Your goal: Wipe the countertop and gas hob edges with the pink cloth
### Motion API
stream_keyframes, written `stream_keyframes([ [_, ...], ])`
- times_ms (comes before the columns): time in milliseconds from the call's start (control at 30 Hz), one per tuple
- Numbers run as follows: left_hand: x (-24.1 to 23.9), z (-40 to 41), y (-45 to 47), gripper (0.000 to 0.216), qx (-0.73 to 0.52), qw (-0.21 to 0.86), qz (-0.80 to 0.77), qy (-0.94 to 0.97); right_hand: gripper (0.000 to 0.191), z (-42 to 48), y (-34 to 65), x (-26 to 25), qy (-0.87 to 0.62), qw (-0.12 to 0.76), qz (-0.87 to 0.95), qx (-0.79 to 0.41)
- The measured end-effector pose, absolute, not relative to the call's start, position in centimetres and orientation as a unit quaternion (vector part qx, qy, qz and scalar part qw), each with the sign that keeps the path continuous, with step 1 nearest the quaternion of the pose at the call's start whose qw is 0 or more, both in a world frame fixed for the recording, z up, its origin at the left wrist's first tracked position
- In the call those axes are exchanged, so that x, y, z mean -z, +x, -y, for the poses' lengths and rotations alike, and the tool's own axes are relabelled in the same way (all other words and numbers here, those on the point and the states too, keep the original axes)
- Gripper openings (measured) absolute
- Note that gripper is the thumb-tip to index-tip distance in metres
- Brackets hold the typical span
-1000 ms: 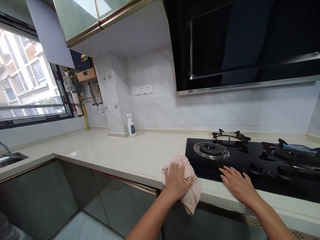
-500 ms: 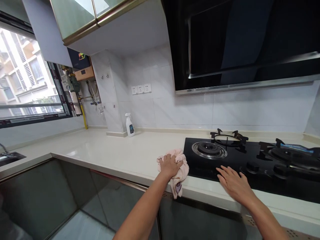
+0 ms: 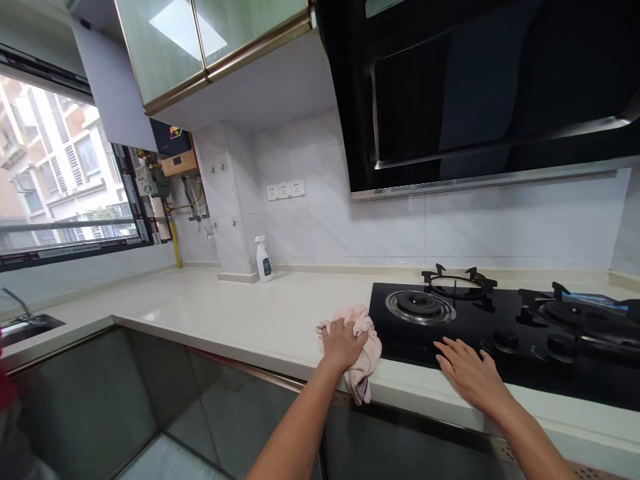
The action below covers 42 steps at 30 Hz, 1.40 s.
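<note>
My left hand presses down on a crumpled pink cloth, its fingers curved over the fabric. The cloth lies on the white countertop, against the left side of the black gas stove, and one end hangs over the counter's front edge. My right hand rests palm down on the stove's front edge, with fingers spread and nothing held. Just beyond it are the stove knobs. The left burner has its pan support off; that black ring support sits behind it.
A white spray bottle stands by the wall pillar. Overhead hang a black range hood and cabinets. A sink is at the far left. Part of a person in red shows at the left edge.
The view has shifted slightly, so the scene sits lower and further right. My left hand and the cloth are nearly where they were; my right hand stays on the stove edge.
</note>
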<state>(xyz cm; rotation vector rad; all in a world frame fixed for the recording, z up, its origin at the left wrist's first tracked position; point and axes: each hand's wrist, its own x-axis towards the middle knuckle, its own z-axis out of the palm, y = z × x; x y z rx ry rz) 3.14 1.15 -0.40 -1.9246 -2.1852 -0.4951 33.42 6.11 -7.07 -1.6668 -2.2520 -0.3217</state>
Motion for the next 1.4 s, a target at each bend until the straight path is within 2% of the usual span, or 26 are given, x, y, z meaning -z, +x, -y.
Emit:
stream_keyframes([
  [333,0.0,-0.5,3.1,0.064,0.152,0.084,0.725,-0.667,0.054,-6.1,33.6,7.2,-0.575,0.180,0.788,0.123],
  [633,0.0,1.6,2.9,0.064,0.167,0.057,0.703,-0.689,0.057,-5.6,33.5,6.5,-0.596,0.131,0.783,0.115],
  [1400,0.3,2.0,2.9,0.051,0.204,0.076,0.707,-0.672,0.056,-5.4,33.5,6.6,-0.583,0.167,0.788,0.109],
])
